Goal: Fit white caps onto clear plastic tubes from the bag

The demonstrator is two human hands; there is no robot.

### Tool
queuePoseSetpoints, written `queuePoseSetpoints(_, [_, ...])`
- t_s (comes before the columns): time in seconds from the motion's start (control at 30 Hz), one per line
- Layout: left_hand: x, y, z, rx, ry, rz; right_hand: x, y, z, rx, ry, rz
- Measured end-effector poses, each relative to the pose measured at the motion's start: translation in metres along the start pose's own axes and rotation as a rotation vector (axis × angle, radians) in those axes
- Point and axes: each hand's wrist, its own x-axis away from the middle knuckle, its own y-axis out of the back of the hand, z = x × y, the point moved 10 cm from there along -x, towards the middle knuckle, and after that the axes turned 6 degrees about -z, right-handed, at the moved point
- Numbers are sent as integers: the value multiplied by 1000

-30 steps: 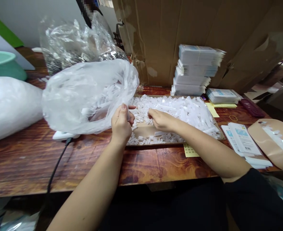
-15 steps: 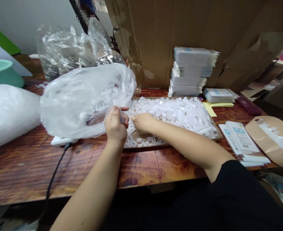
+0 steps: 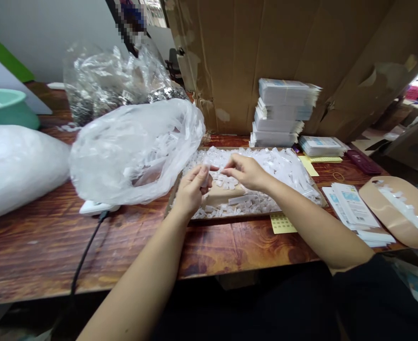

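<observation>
My left hand [image 3: 191,190] is closed over the left part of a shallow cardboard tray [image 3: 169,204], gripping a small translucent plastic piece [image 3: 205,176] that looks like a little bag. Just to its right, my right hand [image 3: 246,171] has its thumb and fingers pinched together; what lies between them is too small to make out. Heaped in the tray are small white plastic pieces [image 3: 230,182], with a strip of bare cardboard showing below the hands. Clear plastic sleeves [image 3: 294,173] lie over the pieces on the right side.
A large open plastic bag [image 3: 98,151] holding white pieces stands left of the tray. Behind it is a clear bag of metal parts [image 3: 98,85]. Banded card stacks [image 3: 280,113] stand at the back, loose cards [image 3: 352,203] at the right. A black cable [image 3: 88,255] crosses the front left.
My right hand has risen from the pieces and moved right, its fingers now pinched. My left hand has shifted right and slightly down, away from the big bag. A yellow sheet now shows under my right forearm.
</observation>
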Motion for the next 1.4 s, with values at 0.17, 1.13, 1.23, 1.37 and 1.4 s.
queuePoseSetpoints(0.17, [12, -27, 3, -129, -28, 215, 25, 50, -6, -527, 28, -307])
queuePoseSetpoints(1.13, [27, -31, -20, -540, -273, 121, 51, 6, -23, -855, -262, -398])
queuePoseSetpoints(1.23, [24, -28, -19, -455, -224, 112, 50, 16, -25, -843, -276, -369])
queuePoseSetpoints(1.37, [22, -26, -12, -383, -144, 138, 48, 40, -37, -985, -252, -433])
queuePoseSetpoints(1.4, [23, -27, -10, -376, -126, 154, 47, 46, -38, -1000, -223, -450])
